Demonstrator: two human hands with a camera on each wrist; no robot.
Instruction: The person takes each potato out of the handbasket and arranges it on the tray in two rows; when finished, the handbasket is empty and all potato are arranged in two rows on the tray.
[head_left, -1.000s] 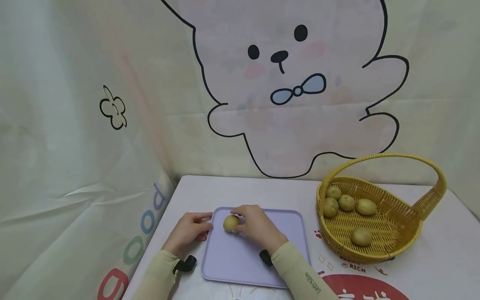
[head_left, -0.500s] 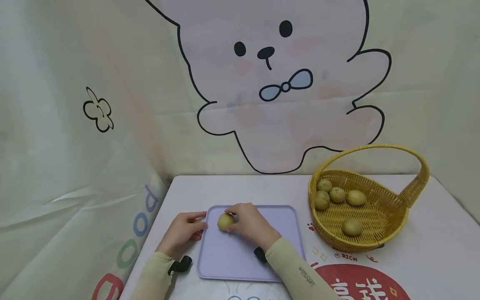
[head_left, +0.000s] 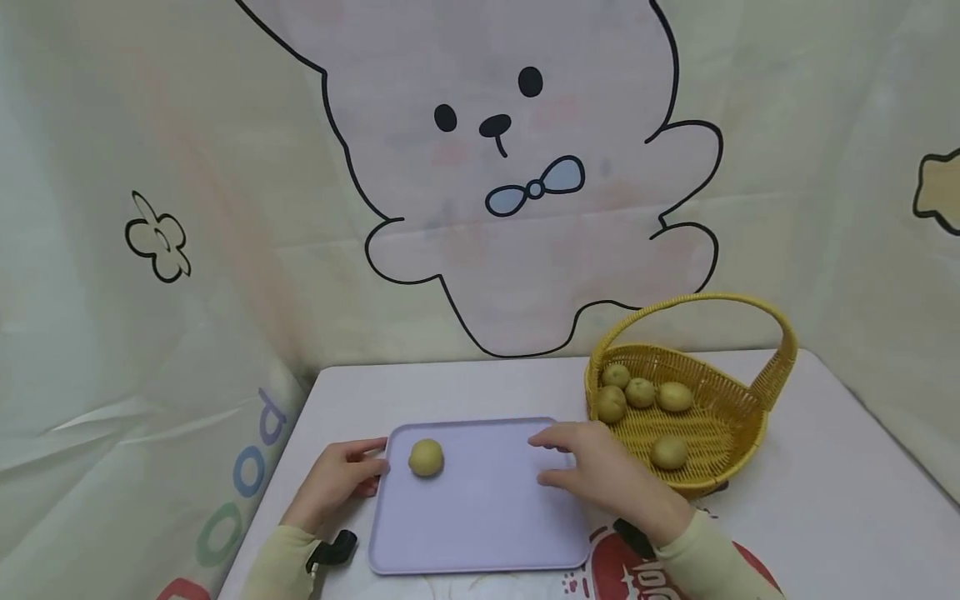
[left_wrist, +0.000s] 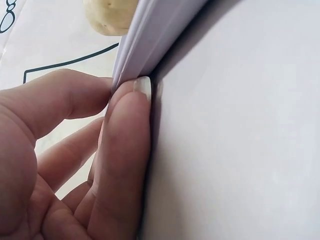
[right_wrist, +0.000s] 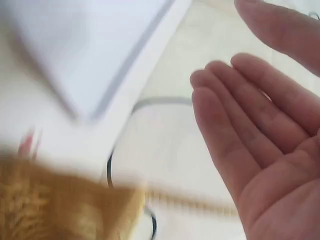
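A lavender tray (head_left: 480, 517) lies on the table with one round potato (head_left: 426, 458) near its upper left corner. My left hand (head_left: 333, 483) holds the tray's left edge. In the left wrist view the thumb and index finger (left_wrist: 70, 95) meet at the rim, and part of the potato (left_wrist: 111, 15) shows above. Over the tray's right side, my right hand (head_left: 600, 467) has its fingers apart and holds nothing. The right wrist view shows its bare palm (right_wrist: 285, 200), with the fingers lightly bent.
Right of the tray stands a yellow woven basket (head_left: 720, 473) with a tall handle (head_left: 780, 367). Several potatoes lie in it, most grouped at its left side. A printed curtain (head_left: 300, 292) hangs behind the white table (head_left: 450, 390).
My right hand has let go of the potato on the tray and moved right towards the basket. The left hand stays at the tray's edge. The head view has shifted.
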